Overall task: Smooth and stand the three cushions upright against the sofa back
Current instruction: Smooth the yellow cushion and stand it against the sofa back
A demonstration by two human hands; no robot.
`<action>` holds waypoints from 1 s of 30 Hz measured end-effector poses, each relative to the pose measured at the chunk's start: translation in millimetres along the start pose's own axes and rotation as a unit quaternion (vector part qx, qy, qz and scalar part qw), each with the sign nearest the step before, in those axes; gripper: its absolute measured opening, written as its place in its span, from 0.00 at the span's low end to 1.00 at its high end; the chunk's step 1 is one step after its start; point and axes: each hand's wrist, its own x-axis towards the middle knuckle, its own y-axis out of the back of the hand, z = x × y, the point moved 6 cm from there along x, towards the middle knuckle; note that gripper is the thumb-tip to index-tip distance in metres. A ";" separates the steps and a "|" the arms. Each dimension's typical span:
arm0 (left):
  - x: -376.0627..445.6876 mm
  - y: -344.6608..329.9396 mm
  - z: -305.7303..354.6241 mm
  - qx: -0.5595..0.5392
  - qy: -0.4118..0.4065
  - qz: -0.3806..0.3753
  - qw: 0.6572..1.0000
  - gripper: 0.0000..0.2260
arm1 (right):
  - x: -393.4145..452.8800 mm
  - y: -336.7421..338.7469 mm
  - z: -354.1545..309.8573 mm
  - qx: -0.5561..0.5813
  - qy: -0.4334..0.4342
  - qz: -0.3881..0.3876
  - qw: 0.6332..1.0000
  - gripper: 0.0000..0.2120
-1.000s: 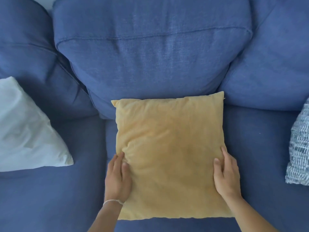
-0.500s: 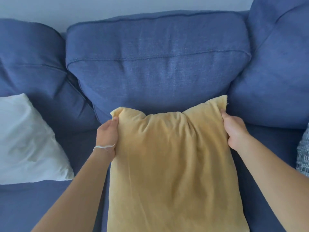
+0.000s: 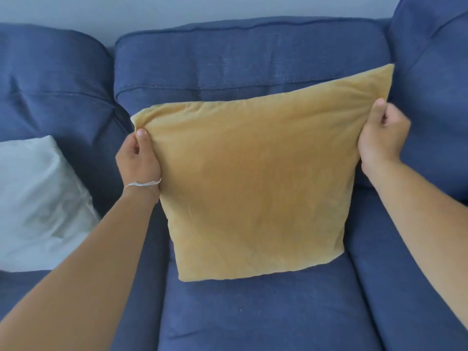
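Head view: the yellow cushion (image 3: 255, 183) is held up in front of the middle sofa back (image 3: 248, 57), its lower edge resting on or just above the seat (image 3: 266, 315); which of the two I cannot tell. It is tilted, with the right top corner riding higher than the left. The left hand (image 3: 138, 160) pinches the top left corner, thumb on the front face and fingers tucked behind. The right hand (image 3: 382, 138) is closed around the top right corner, bunching the fabric into small creases there. A white cushion (image 3: 38, 206) lies slumped on the seat to the left, not yet stood up; the third cushion is out of frame.

To do this step well, I would level the two corners so the top edge runs parallel to the seam of the sofa back, then pull the corners gently apart to draw the cover taut and ease out the creases by the right hand. The bottom edge should be pushed back into the crease where seat meets back, so the cushion leans rather than slides forward. Letting go with one hand first would likely tip it sideways, so both should let go together
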 end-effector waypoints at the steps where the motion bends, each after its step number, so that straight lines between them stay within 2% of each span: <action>1: -2.8 0.3 -2.4 0.000 0.008 -0.008 1.000 0.18 | -3.1 0.2 2.3 0.004 0.000 0.005 1.000 0.21; 4: -17.5 11.7 -23.4 0.021 0.050 -0.047 0.997 0.18 | -22.3 7.0 33.5 0.030 -0.073 -0.013 0.997 0.16; 7: -49.9 37.0 -91.7 0.054 0.184 -0.112 0.975 0.16 | -67.2 18.4 98.0 0.007 -0.194 -0.089 0.977 0.13; 10: -108.3 64.1 -175.6 0.157 0.294 -0.221 0.917 0.11 | -129.2 30.4 153.0 -0.112 -0.247 -0.209 0.940 0.17; 11: -130.5 71.5 -198.9 0.212 0.302 -0.268 0.890 0.08 | -146.0 36.2 165.7 -0.135 -0.263 -0.231 0.927 0.20; 13: -166.2 75.5 -231.7 0.280 0.289 -0.341 0.850 0.12 | -168.9 45.8 185.6 -0.176 -0.282 -0.257 0.908 0.21; 14: -178.8 74.8 -235.0 0.292 0.298 -0.345 0.841 0.12 | -176.2 49.2 193.0 -0.204 -0.278 -0.267 0.900 0.20; 17: -179.2 71.6 -232.2 0.364 0.292 -0.273 0.841 0.03 | -178.8 55.2 211.5 -0.302 -0.237 -0.258 0.887 0.16; 19: -174.9 67.0 -229.4 0.439 0.286 -0.276 0.806 0.05 | -172.9 56.6 219.9 -0.334 -0.239 -0.240 0.880 0.12; 23: -175.3 59.0 -221.8 0.527 0.321 -0.309 0.724 0.06 | -163.3 50.7 216.8 -0.331 -0.289 -0.243 0.865 0.13; 25: -185.0 52.2 -210.6 0.538 0.332 -0.333 0.700 0.09 | -165.4 52.1 215.3 -0.294 -0.314 -0.237 0.871 0.13; 30: -248.3 24.2 -191.0 0.433 0.395 -0.403 0.703 0.18 | -168.2 72.4 188.9 -0.195 -0.339 -0.249 0.886 0.13</action>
